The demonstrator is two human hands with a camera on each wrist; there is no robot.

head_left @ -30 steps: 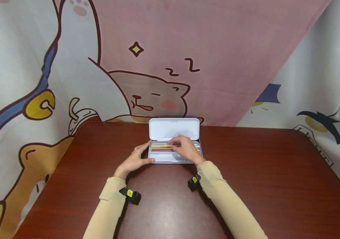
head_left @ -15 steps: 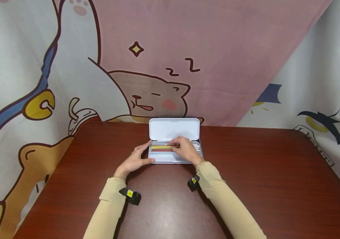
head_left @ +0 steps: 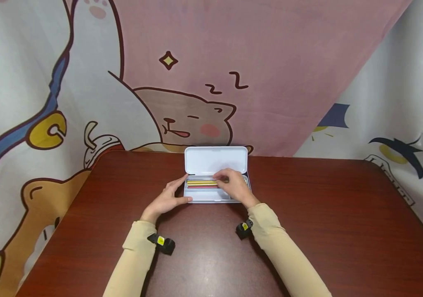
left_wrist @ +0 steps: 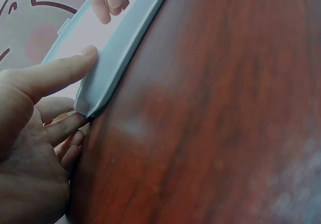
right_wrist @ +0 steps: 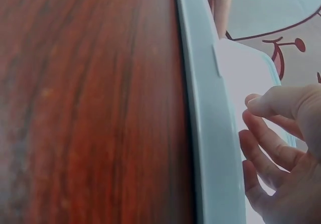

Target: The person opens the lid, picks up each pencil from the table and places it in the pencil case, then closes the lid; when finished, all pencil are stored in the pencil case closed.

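A white pencil case (head_left: pixel 212 195) lies at the table's far edge with its lid (head_left: pixel 216 160) raised. Several coloured pencils (head_left: pixel 202 183), yellow and red among them, lie side by side in its rear compartment. My left hand (head_left: pixel 164 201) spans the case's left end, the thumb over the front rim and a finger at the back corner. In the left wrist view that thumb rests on the rim. My right hand (head_left: pixel 235 187) is over the pencils and hides their right ends. In the right wrist view its fingers are loosely bent, with nothing visible between thumb and index finger.
The case's front compartment wall (head_left: pixel 200 189) runs lengthwise below the pencils. Brown wooden tabletop (head_left: pixel 326 214) surrounds the case. A printed cloth (head_left: pixel 289 74) hangs behind the table. Black wrist cameras (head_left: pixel 166 245) are strapped to both sleeves.
My right hand has shifted a little to the right along the pencils, uncovering more of them. My left hand stays at the case's left end.
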